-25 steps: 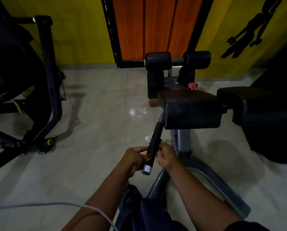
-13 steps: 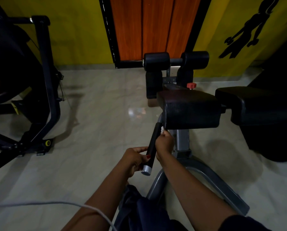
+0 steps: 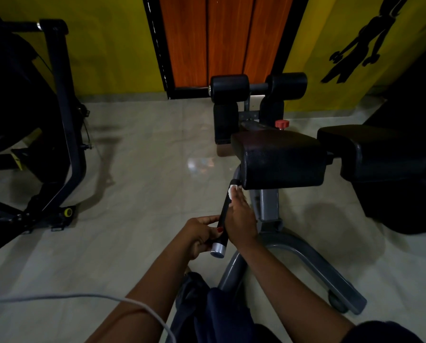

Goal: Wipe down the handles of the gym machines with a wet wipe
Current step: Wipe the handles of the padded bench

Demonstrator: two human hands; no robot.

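Head view looks down on a black handle of a gym machine, near the middle of the picture, above the pale floor. Its long axis is tilted. The lower end, with a silver cap, points toward the person and a little to the left. The upper end points away and a little to the right, and goes under the black pad of the machine. The left hand grips the lower part of the handle just above the cap, with its fingers curled around it. The right hand lies along the right side of the handle, higher up. Its fingers are stretched almost straight toward the pad and press a white wet wipe against the upper part of the handle, close to the pad edge. The thumb of this hand is hidden. Only a small piece of the wipe shows, at the fingertips. Below the pad a grey frame curves down to the floor, just beside the right forearm.
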